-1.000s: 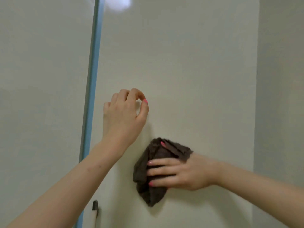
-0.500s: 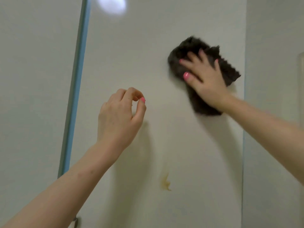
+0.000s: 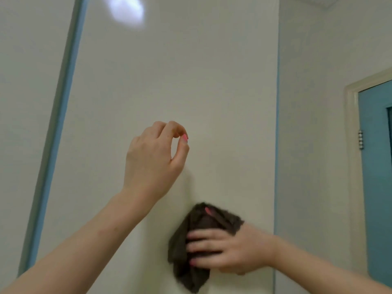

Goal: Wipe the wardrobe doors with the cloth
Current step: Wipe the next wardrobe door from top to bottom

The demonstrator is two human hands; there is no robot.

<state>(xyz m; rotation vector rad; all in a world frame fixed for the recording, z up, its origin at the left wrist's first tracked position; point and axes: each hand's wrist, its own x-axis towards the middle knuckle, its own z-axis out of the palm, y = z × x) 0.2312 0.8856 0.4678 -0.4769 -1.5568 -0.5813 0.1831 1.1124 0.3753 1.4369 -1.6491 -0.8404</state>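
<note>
A glossy off-white wardrobe door (image 3: 191, 85) fills the middle of the view. My right hand (image 3: 224, 251) presses a dark brown-grey cloth (image 3: 191, 270) flat against the door's lower right part, fingers spread over the cloth and pointing left. My left hand (image 3: 154, 160) is raised in front of the door at mid height, its fingers curled with thumb and forefinger tips nearly touching and nothing in them. I cannot tell if it touches the door.
A second door panel (image 3: 27, 102) lies to the left, past a blue-edged vertical gap (image 3: 61, 107). A white wall (image 3: 309, 145) stands to the right, then a cream door frame (image 3: 352, 166) with a teal door (image 3: 377, 187). A light reflection (image 3: 127, 11) glares at the top.
My right hand has swept the cloth from high on the door's right side down to its lower right part. My left hand has barely moved. The view now takes in the teal door.
</note>
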